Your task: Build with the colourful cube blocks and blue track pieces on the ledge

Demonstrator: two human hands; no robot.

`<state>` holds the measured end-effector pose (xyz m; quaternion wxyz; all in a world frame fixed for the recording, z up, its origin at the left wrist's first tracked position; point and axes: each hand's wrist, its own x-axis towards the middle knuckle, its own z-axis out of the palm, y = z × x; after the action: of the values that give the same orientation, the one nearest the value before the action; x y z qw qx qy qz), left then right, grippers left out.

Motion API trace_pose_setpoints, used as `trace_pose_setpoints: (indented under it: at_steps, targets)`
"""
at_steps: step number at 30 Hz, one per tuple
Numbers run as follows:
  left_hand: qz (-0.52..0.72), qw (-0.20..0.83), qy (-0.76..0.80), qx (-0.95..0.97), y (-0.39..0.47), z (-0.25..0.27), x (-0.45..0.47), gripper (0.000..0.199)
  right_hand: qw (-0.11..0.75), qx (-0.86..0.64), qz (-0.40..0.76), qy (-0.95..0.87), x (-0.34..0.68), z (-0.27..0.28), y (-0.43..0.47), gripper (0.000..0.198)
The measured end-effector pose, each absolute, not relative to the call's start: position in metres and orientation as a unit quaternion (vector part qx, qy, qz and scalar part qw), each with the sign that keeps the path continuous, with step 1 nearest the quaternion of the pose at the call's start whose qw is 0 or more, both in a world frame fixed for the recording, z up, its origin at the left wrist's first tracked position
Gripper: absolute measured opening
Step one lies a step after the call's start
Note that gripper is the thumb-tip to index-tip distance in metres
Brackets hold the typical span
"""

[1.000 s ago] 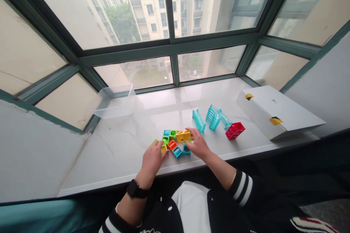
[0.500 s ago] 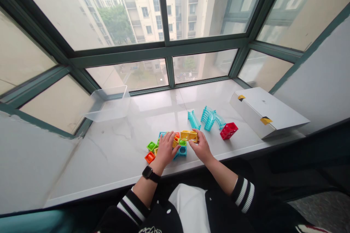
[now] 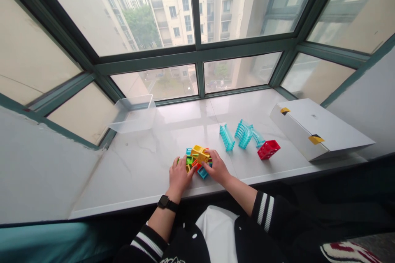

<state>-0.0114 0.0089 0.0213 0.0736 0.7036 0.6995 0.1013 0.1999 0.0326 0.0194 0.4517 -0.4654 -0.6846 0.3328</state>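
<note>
My right hand (image 3: 218, 168) is closed on a yellow hollow plastic block (image 3: 200, 153), held over a small heap of colourful toy blocks. My left hand (image 3: 179, 176) lies against the heap's left side, fingers apart and thumb towards the middle, touching blocks without clearly gripping one. Between the hands show a green block (image 3: 189, 160), an orange-red block (image 3: 196, 164) and a blue block (image 3: 203, 173). Part of the heap is hidden under my fingers.
Clear turquoise track pieces (image 3: 227, 137), some curved (image 3: 243, 133), lie right of the heap beside a red block (image 3: 268, 149). A white box (image 3: 321, 125) stands at the right. A transparent plastic bin (image 3: 135, 121) sits back left on the white marble sill (image 3: 138, 172), under the windows.
My right hand has brought the yellow block left and over the heap. My left hand has slid from on top of the blocks to their left side. The view has shifted slightly.
</note>
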Motion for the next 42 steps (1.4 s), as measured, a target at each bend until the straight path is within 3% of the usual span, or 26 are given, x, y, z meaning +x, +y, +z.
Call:
trace_pose_setpoints:
  at_steps: [16, 25, 36, 42]
  targets:
    - [0.099, 0.090, 0.680, 0.721, -0.009, 0.022, -0.029, 0.065, 0.394, -0.500, 0.224, -0.738, 0.199, -0.006, 0.038, 0.040]
    - [0.109, 0.093, 0.647, 0.749, -0.009, 0.021, -0.038, 0.058, 0.285, -0.517, 0.179, -0.787, 0.196, -0.001, 0.053, 0.036]
    - [0.150, 0.102, 0.614, 0.768, -0.005, 0.011, -0.044, 0.046, 0.310, -0.434, 0.163, -0.830, 0.194, 0.000, 0.057, 0.043]
    - [0.170, 0.108, 0.610, 0.766, -0.005, 0.011, -0.043, 0.025, 0.336, -0.425, 0.185, -0.820, 0.182, 0.000, 0.069, 0.037]
